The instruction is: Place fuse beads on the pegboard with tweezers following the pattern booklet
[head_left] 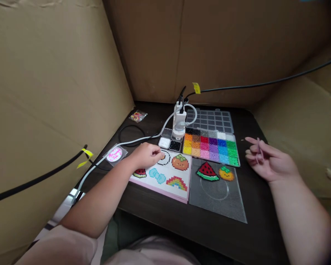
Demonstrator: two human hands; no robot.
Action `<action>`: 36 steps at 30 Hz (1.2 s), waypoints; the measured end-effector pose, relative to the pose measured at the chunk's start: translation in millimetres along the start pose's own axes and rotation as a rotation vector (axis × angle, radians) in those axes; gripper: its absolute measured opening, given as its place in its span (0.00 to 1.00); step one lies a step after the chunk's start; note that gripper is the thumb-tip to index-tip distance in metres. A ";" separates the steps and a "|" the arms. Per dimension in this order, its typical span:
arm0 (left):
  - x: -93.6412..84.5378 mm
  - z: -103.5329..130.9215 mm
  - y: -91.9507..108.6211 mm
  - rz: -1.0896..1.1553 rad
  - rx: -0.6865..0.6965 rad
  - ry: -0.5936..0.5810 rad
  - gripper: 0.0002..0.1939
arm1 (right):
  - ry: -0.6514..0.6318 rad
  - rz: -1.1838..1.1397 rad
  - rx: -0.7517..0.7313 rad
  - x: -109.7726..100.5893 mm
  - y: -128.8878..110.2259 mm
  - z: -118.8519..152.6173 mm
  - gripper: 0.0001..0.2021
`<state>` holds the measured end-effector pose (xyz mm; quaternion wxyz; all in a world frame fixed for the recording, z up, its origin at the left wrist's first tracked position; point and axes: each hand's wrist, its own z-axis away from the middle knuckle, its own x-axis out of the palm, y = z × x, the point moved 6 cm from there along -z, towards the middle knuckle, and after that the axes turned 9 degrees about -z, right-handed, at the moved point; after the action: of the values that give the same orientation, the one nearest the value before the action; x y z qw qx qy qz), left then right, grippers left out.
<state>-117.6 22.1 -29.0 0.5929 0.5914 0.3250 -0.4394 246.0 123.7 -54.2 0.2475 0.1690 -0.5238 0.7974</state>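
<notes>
My left hand (pixel 146 155) rests with curled fingers on the upper left of a pattern sheet (pixel 163 187); what lies inside the fingers, if anything, is hidden. Printed pixel pictures show there: a persimmon, a bow, a rainbow and a partly covered watermelon slice. At the right, my raised palm-up right hand (pixel 276 163) is closed around thin pink tweezers (pixel 258 151). Beside the sheet lies a clear pegboard (pixel 223 204), bearing a bead watermelon slice (pixel 207 172) and an orange bead fruit (pixel 226 173). Behind it stands a divided box of coloured beads (pixel 239 156).
A white power strip (pixel 179 123) with plugs and cables stands behind the sheet. Small boxes of white beads (pixel 164 142) and black beads (pixel 175 145) sit near it. A small bag (pixel 138 116) and a round pink-and-white piece (pixel 114 154) lie left. Cardboard walls (pixel 154 51) surround the table.
</notes>
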 end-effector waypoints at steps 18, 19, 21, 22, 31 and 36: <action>7.5 0.6 -14.9 0.270 0.009 -0.271 0.12 | -0.249 -0.458 -0.279 9.7 -19.1 8.2 0.13; 6.8 1.1 -15.2 0.286 0.017 -0.296 0.13 | -0.247 -0.441 -0.255 8.9 -17.8 7.5 0.13; 5.1 1.9 -15.1 0.307 0.029 -0.338 0.15 | -0.234 -0.410 -0.224 6.3 -15.5 6.9 0.13; 4.4 2.1 -14.9 0.312 0.032 -0.354 0.16 | -0.228 -0.399 -0.215 4.9 -14.6 6.8 0.13; 10.3 -1.3 -20.3 0.291 0.014 -0.396 0.19 | -0.145 -0.323 -0.182 1.5 -10.0 4.9 0.10; 12.1 -2.7 -21.9 0.266 0.006 -0.387 0.18 | -0.107 -0.129 -0.257 13.1 -4.9 14.3 0.10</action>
<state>-132.2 25.0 -49.3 0.6951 0.5355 0.1231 -0.4636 238.2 115.0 -37.9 0.2898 0.2115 -0.6218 0.6962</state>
